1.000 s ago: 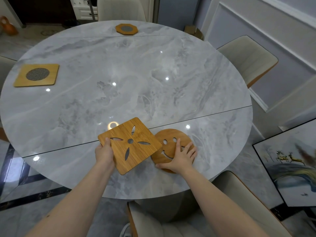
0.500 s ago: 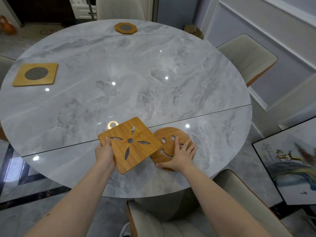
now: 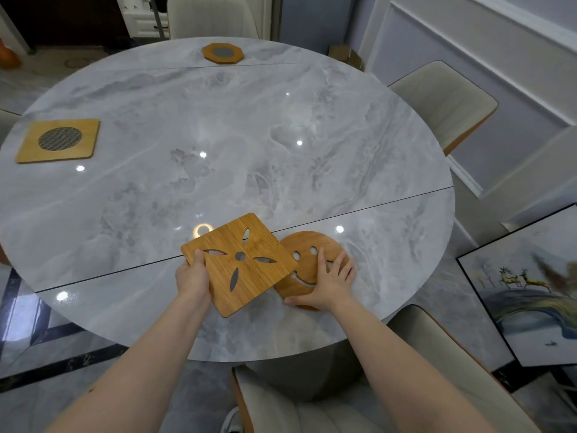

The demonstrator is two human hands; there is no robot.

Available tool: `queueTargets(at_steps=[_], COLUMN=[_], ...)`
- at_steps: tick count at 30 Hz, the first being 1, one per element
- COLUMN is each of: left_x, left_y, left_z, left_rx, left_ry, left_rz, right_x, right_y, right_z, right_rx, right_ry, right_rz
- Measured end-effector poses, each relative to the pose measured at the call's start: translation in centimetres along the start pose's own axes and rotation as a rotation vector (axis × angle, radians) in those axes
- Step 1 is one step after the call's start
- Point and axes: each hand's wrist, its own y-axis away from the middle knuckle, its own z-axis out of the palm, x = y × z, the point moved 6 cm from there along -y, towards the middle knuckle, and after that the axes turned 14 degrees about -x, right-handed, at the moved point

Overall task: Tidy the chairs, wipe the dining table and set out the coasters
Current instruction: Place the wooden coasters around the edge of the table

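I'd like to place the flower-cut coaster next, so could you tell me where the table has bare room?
The middle is bare, between the mesh square coaster, octagonal coaster and the chair-side right edge. The near edge is crowded: flower-cut coaster, smiley coaster, both hands.

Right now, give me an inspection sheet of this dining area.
Surface: round grey marble table, glossy, seam across the near part.
Job's things: four wooden coasters; square flower coaster overlaps smiley coaster; mesh square coaster left; octagon coaster far edge.
Clutter: nothing seen.
Hands: left hand grips the flower coaster; right hand rests flat on the smiley coaster.
Cables: nothing seen.
Surroundings: cream chairs; framed picture on the floor.
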Motion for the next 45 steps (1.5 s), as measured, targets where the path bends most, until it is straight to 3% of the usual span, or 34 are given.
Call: queueTargets(at_steps=[9,23,30,35,39,42,45], left_x=[-1.2,-8.0,-9.6,-9.7,-9.1,-8.5,-8.0], left_y=[2.1,11.0,13.2,12.7,12.6,12.2,11.9], left_z=[2.6,4.3,3.5,3.4,4.2,5.6,7.7], left_rx=[-0.030,0.184,0.309,0.313,0.273,0.212,0.184], left_ry=[0.004,0.220,0.267,0.251,0.201,0.170,0.154], left_rz=[0.018,0.070,0.074,0.057,0.051,0.043,0.056], right_x=[2.5,5.3,5.0,5.1,5.5,6.6,8.8], right_y=[0.7,0.6,0.3,0.4,0.9,1.8,2.8], right_z=[-0.8,-0.7,-1.0,-1.0,-1.4,-3.1,-5.0], right_rx=[-0.047,0.067,0.097,0.088,-0.007,0.014,0.008], right_ry=[0.100,0.425,0.530,0.521,0.365,-0.031,-0.502], right_rz=[-0.138,-0.516,-0.543,-0.522,-0.571,-0.623,-0.527])
